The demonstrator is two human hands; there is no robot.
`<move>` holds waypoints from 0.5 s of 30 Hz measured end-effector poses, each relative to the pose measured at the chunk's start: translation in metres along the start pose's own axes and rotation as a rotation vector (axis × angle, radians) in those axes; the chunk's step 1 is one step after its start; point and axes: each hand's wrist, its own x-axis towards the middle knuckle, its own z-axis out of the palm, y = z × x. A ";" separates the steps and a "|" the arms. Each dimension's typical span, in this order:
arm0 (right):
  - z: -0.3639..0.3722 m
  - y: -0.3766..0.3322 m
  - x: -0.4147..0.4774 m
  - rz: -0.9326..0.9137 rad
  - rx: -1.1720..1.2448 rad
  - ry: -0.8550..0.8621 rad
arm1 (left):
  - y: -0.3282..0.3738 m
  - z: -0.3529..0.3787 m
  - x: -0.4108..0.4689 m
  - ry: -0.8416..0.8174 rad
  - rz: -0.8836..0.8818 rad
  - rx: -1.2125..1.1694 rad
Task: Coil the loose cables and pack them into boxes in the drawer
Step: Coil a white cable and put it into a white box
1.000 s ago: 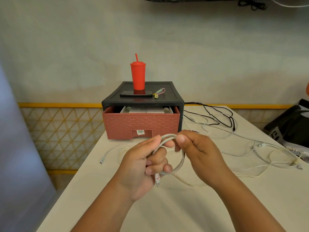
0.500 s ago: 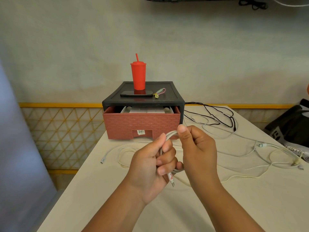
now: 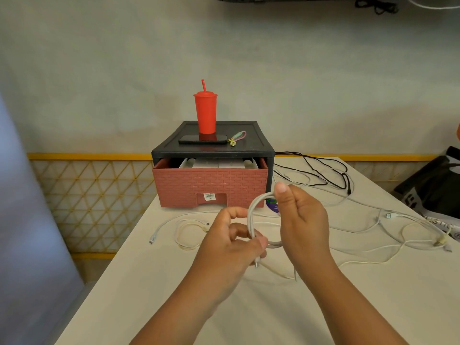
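Head view, nearest first: the left hand pinches the cable at the loop's base, plug poking out below; the right hand, fingers curled, grips the loop's top, lifted higher than half a second ago, so another turn seems laid; the tail trails on the table; beyond, loose cables lie uncoiled; the drawer stands open, boxes inside.

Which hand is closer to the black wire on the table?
Right. The right hand is just in front of the black wire; the left hand is further left of it.
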 end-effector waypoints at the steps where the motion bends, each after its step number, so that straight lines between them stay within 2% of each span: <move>1: 0.000 0.001 0.000 -0.014 -0.030 -0.010 | 0.002 -0.001 -0.001 0.026 0.000 0.052; 3: -0.001 0.002 0.002 -0.034 -0.066 -0.034 | 0.007 -0.006 -0.004 0.084 0.058 0.265; 6: -0.003 0.004 0.006 -0.051 -0.109 -0.080 | 0.012 -0.015 -0.009 0.171 0.288 0.652; 8: -0.005 0.007 0.008 -0.069 -0.175 -0.087 | 0.015 -0.016 -0.012 0.168 0.408 0.889; 11: -0.006 0.005 0.010 -0.058 -0.218 -0.091 | 0.014 -0.019 -0.011 0.181 0.472 1.205; 13: -0.006 0.002 0.008 -0.023 -0.126 -0.097 | 0.007 -0.020 -0.006 0.239 0.497 1.162; 15: -0.004 -0.001 0.007 0.049 0.010 -0.126 | 0.005 -0.016 -0.002 0.266 0.460 0.922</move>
